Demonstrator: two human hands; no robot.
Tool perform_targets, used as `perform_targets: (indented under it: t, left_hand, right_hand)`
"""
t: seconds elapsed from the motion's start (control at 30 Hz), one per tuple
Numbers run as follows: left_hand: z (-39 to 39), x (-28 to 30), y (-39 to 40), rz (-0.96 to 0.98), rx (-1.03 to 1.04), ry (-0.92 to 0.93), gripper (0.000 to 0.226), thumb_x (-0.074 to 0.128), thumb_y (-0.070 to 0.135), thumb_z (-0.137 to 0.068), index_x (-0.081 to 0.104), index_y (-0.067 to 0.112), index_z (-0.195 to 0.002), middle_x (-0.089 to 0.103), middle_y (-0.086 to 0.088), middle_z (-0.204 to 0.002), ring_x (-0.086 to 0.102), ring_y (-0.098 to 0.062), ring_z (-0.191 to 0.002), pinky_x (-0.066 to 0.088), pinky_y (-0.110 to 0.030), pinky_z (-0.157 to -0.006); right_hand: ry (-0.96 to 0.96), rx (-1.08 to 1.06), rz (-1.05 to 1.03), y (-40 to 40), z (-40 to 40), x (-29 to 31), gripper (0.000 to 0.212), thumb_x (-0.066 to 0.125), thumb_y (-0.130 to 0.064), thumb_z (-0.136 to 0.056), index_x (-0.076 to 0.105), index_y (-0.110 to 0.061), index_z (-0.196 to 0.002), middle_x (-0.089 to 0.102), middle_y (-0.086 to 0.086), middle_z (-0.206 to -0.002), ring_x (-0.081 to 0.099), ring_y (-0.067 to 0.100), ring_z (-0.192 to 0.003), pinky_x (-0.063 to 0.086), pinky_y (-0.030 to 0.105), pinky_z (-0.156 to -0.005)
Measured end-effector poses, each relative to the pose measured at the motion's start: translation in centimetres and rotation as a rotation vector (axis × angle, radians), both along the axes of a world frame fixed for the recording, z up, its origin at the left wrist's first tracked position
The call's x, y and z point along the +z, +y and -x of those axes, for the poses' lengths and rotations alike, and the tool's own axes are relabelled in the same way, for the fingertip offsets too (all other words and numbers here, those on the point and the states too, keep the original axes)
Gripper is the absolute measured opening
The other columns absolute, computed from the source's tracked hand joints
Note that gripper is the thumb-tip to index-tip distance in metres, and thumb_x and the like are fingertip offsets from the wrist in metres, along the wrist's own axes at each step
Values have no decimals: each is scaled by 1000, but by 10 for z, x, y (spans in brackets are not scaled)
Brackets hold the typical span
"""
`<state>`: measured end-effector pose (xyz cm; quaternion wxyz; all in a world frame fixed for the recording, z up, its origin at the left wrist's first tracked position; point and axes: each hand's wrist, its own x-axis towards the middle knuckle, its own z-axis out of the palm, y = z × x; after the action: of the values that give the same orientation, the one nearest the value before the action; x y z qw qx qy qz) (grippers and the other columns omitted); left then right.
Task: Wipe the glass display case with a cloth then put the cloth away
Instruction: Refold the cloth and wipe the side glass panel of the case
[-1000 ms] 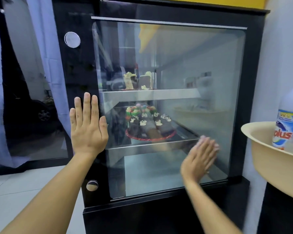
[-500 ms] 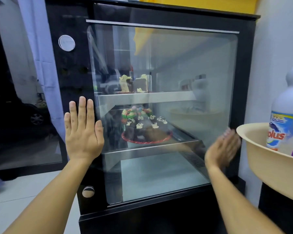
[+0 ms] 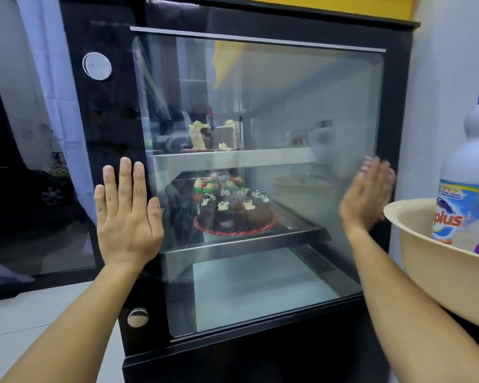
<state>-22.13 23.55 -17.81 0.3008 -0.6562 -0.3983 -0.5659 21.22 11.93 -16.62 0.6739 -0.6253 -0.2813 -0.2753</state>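
A: Where is the glass display case (image 3: 260, 172)?
B: Straight ahead, filling the middle of the view: a black-framed cabinet with a glass front. The cloth is nowhere in view.
A: What does it hold?
B: On the upper shelf, cake slices (image 3: 212, 135) with pale cream. On the shelf below, a chocolate cake (image 3: 234, 214) on a red plate, topped with white and coloured decorations.
A: And the hands?
B: The left hand (image 3: 127, 217) lies flat at the left edge of the glass, fingers straight and together, holding nothing. The right hand (image 3: 367, 194) is raised at the right edge of the glass, blurred, fingers extended, also holding nothing; whether it touches the pane I cannot tell.
A: Any writing?
B: To the right, a beige plastic basin (image 3: 437, 275) holds a white bottle (image 3: 470, 167) with a blue cap. Its label reads "plus" in red letters, with "99.9" above. A purple item beside it is too cut off to name.
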Motion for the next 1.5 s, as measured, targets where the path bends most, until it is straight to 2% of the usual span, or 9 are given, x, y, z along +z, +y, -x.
perform_targets:
  t: [0.13,0.4,0.5,0.73,0.87,1.0,1.13,1.3,1.5]
  left_hand:
    - [0,-1,0,6,-2,-6,67,28,35,-108,5,17,-168,-3,-1,-175,-10,-22,-161,-4,-45,-131]
    - [-2,-1,0,-19,17,-14,66,29,35,-108,7,17,-168,-1,-2,-175,-8,-22,-161,-2,-45,-131]
    - [-1,-1,-1,-12,16,-9,66,29,34,-108,7,16,-168,0,-3,-175,-8,-22,-161,-2,-45,-131]
    - [0,0,0,-14,5,1,66,29,33,-108,7,16,-168,-2,-1,-175,-11,-20,-161,-3,-44,-131]
    - [0,-1,-1,-14,17,5,65,29,34,-108,8,16,-168,2,-4,-175,-7,-23,-161,-3,-44,-131]
    - [0,0,-1,-31,38,-7,64,28,34,-109,11,15,-168,6,-6,-175,-2,-25,-161,-2,-43,-131]
    - [2,-1,0,-20,33,13,64,28,33,-109,11,15,-168,5,-6,-175,-1,-27,-161,-2,-44,-131]
    - [4,0,0,-25,22,29,63,27,34,-109,12,14,-167,9,-8,-175,2,-30,-162,0,-46,-131]
    - [3,1,-2,-6,32,41,64,28,32,-109,11,13,-167,6,-8,-175,1,-30,-161,-2,-46,-131]
  right_hand:
    - [669,87,-167,-20,15,-88,61,18,-50,-113,27,-20,-165,22,4,-173,20,25,-158,11,34,-124]
    - [965,26,-140,7,3,-91,57,18,-39,-110,20,-28,-166,10,1,-175,6,28,-161,-2,46,-128]
    - [773,43,-139,8,47,-43,56,20,-40,-112,18,-28,-167,8,0,-175,3,27,-162,-1,45,-127]
    - [-606,99,274,37,166,-165,58,22,-38,-111,12,-26,-167,6,7,-175,6,37,-161,7,57,-129]
    - [-379,61,309,24,138,-204,58,12,-42,-111,1,-33,-167,0,1,-176,3,36,-161,19,66,-121]
    - [-99,-5,125,38,140,-118,57,14,-40,-111,5,-32,-167,17,8,-173,12,39,-160,22,67,-122]
    - [-518,24,201,50,224,-89,63,30,-34,-107,15,-20,-167,9,6,-174,8,37,-161,4,56,-130]
    - [-1143,104,396,42,232,-166,63,50,-35,-103,34,-28,-163,24,0,-171,14,26,-161,13,49,-130]
    - [-757,-76,355,34,159,-79,62,19,-38,-111,11,-11,-166,0,13,-173,-11,30,-160,-6,47,-130]
